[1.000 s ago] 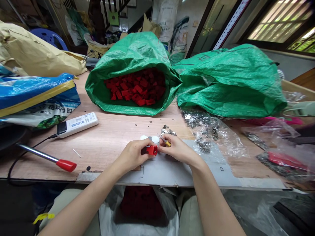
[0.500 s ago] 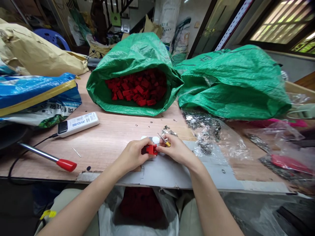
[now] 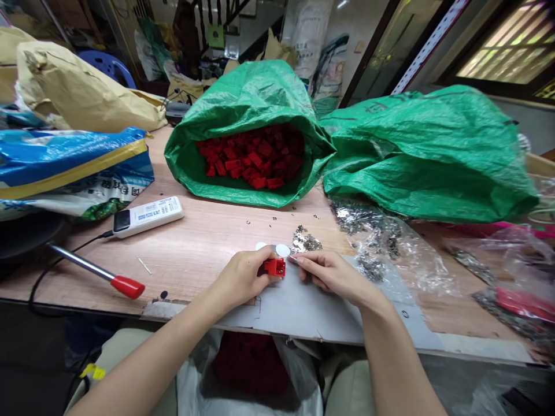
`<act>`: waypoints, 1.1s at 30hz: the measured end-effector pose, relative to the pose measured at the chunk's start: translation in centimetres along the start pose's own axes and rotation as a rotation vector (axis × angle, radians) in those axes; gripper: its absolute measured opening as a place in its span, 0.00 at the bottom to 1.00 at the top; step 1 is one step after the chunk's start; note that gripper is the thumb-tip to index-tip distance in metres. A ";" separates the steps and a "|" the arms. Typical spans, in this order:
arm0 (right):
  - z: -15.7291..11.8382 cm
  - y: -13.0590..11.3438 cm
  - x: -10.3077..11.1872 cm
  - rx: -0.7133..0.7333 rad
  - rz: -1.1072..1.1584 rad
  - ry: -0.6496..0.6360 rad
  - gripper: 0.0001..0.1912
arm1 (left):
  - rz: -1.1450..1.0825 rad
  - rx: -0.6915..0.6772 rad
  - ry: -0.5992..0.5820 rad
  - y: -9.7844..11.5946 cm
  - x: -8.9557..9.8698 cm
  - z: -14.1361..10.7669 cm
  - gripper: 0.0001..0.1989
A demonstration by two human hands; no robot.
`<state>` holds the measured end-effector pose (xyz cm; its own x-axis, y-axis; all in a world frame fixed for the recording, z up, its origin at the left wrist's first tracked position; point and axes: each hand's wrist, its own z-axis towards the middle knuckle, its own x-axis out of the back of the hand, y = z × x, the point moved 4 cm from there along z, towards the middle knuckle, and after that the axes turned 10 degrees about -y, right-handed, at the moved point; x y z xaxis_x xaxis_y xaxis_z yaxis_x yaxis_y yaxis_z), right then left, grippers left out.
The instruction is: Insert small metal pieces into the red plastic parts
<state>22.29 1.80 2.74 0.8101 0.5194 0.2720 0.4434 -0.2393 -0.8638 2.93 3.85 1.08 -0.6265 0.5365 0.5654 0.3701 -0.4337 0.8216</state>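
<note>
My left hand [image 3: 248, 273] is closed around a red plastic block [image 3: 274, 267], whose open end with small metal bits inside faces right. Just to the right of the block, my right hand [image 3: 323, 269] pinches a small, thin metal piece [image 3: 293, 259] between thumb and fingertips; its exact kind is too small to tell. No yellow handle shows in that hand now. Behind the hands lie white discs [image 3: 282, 250] and a heap of small metal parts [image 3: 306, 239].
A green woven sack [image 3: 243, 199] full of red blocks lies open at the back, beside another green sack [image 3: 429, 156]. Clear bags of metal parts [image 3: 373, 254] are on the right. A red-knobbed lever [image 3: 127, 286] and white device [image 3: 150, 217] stand left. Below, an open bag [image 3: 195, 375] holds red pieces.
My right hand has moved slightly right, away from the block, and turned palm down. The yellow-handled tool seen in it before is out of sight. The view has shifted a little left.
</note>
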 end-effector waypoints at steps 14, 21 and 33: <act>-0.4 0.3 -1.0 -0.032 0.066 -0.105 0.23 | 0.135 0.000 -0.063 0.1 -0.1 -0.2 0.07; -0.3 0.2 -1.0 0.010 0.066 -0.162 0.20 | 0.177 0.018 -0.082 0.2 -0.1 -0.1 0.07; -0.3 0.1 -0.9 -0.019 0.083 -0.205 0.22 | 0.188 0.006 -0.067 0.2 -0.1 -0.2 0.07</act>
<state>21.70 1.02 2.52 0.7498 0.6530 0.1067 0.3873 -0.3024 -0.8709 2.89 3.58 1.16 -0.4991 0.4934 0.7124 0.4806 -0.5265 0.7013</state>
